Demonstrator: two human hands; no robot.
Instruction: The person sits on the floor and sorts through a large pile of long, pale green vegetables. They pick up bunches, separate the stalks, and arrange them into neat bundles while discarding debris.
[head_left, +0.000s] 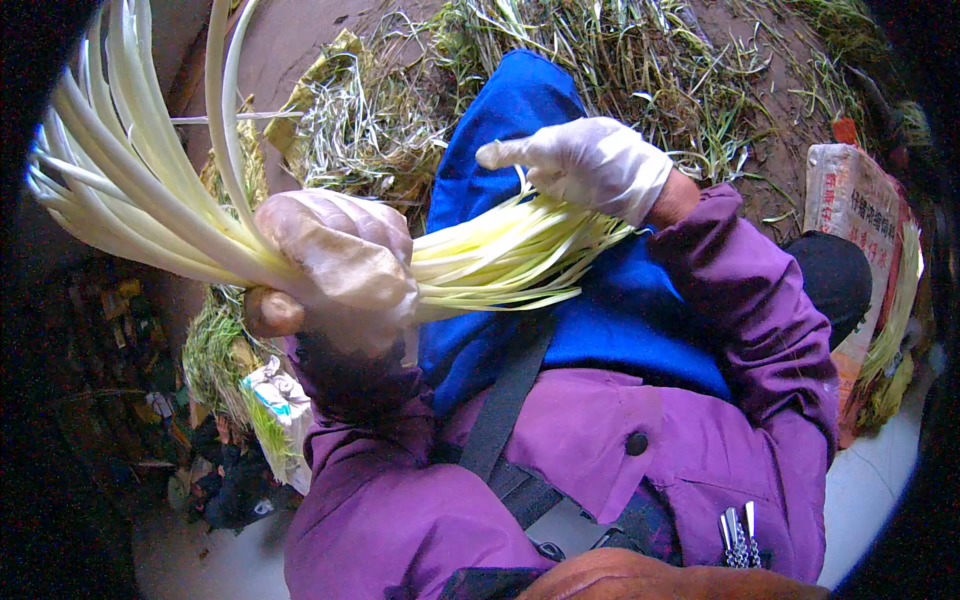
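A thick bunch of blanched chives or similar leaf stalks lies across my lap, its white stalks (180, 202) fanning to the upper left and its yellow leaves (495, 262) trailing right. My left hand (337, 262), in a soiled pale glove with the thumb tip bare, is closed around the middle of the bunch. Over the leaf ends is my right hand (589, 165), also gloved, with its thumb stretched out to the left. Its fingers are partly hidden, so whether they grip any leaves is unclear. Beneath the leaves spreads a blue apron (510, 112) over my lap.
Heaped leaf trimmings (600, 67) cover the brown ground ahead, with a paler pile of shreds (360, 127) beside them. On the right stands a printed sack (851, 195), with pale stalks (896, 300) beside it. A white bag (277, 397) and green leaves are at lower left.
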